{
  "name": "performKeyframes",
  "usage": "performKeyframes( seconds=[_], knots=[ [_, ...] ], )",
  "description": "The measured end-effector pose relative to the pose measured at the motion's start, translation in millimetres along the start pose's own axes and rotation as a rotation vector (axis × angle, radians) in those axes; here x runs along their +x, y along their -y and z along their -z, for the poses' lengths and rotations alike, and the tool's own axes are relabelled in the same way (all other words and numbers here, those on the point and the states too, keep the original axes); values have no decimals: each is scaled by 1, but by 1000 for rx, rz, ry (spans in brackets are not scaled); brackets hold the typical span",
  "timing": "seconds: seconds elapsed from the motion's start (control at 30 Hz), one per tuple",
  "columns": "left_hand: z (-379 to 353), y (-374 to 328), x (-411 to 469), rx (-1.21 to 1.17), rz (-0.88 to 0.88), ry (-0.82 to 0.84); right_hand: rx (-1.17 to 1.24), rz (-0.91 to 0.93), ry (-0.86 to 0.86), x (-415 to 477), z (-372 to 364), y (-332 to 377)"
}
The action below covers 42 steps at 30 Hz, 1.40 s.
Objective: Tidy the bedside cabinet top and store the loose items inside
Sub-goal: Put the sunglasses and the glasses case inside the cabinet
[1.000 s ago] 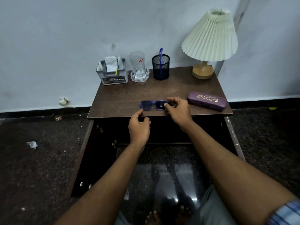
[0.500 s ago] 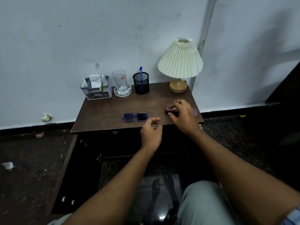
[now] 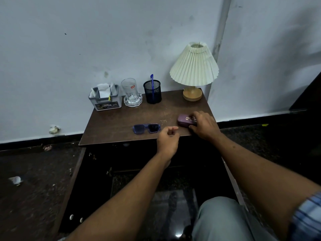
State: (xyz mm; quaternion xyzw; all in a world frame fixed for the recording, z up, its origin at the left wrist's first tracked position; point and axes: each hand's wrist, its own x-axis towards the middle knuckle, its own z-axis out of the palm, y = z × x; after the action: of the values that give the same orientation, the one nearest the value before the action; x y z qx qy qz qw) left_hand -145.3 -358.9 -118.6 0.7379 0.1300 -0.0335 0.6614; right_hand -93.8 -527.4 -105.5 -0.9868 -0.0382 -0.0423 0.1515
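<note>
The right hand point(image 3: 204, 126) lies over the purple glasses case point(image 3: 185, 120) near the right front of the bedside cabinet top point(image 3: 121, 122), its fingers point(image 3: 195, 114) curled around the case's right end; the grip looks closed on it, though the far side is hidden. The left hand point(image 3: 167, 140) hovers at the front edge, fingers loosely curled with thumb and forefinger nearly meeting — holding nothing. The blue sunglasses point(image 3: 146, 128) lie folded on the top just left of that hand, apart from it. Along the back stand a grey tissue box point(image 3: 106, 100), a glass on a clear dish point(image 3: 131, 94), a black mesh pen cup point(image 3: 152, 92) with a blue pen, and a pleated lamp point(image 3: 194, 66). Both forearms reach forward over the open cabinet below — the right one angled in from the right.
</note>
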Motion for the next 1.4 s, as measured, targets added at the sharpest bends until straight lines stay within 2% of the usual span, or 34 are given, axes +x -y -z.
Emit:
performKeyframes(
  seconds=[0.27,0.43,0.63,0.8,0.93,1.07,1.23,1.4],
  knots=[
    [71,11,-21,-49,-4,15,188,181,23,-27,1,56],
    [120,29,-41,-71,31,-58,240,332,43,-50,-10,104],
    [153,49,-53,-229,-72,-119,233,494,110,-68,-25,141],
    [166,44,-43,-228,-147,7,228,526,153,-62,-21,142],
    [175,44,-36,-229,-141,69,248,581,210,-52,-14,142],
    [177,48,-28,-218,-152,109,289,557,223,-44,-6,140],
    [181,50,-26,-217,-120,219,436,393,127,-34,-12,141],
    [184,55,-24,-206,-116,215,468,325,125,-22,-22,145]
  ],
)
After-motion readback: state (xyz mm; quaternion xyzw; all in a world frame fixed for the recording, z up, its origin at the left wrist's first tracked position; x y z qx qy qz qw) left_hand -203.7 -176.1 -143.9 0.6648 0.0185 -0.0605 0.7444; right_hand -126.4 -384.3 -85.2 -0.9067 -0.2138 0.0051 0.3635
